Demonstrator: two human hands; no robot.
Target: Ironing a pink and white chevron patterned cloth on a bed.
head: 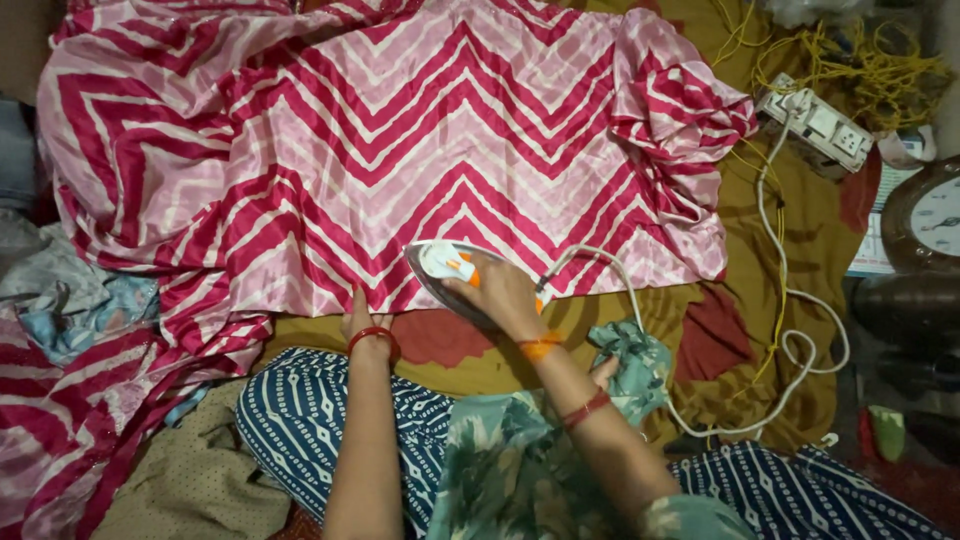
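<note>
Satin-looking pink and crimson chevron cloth (400, 150) covers most of the head view, spread flat over a mustard underlay (780, 240), with its right end bunched into folds and its left end spilling off in a heap. Judging by the sheen, it's thin, limp and slippery, so it creeps and wrinkles if you drag it; pin it down rather than pick it up.

Your left hand (362, 318) lies flat at the near hem, fingers together, palm down on the fabric edge. That reads as an anchoring hold, and the hem is the right place for it.

Your right hand (503, 293) is wrapped shut around the handle of the white and orange iron (450, 272), whose soleplate sits on the cloth just inside the near hem, nose pointing left. Rigid, fairly heavy, hot underneath: handle only.

White cord (775, 250) runs from the iron's heel, loops on the underlay to your right and goes up to the white power strip (820, 122). Slack loops could snag.

Only one view, nothing further to check.
</note>
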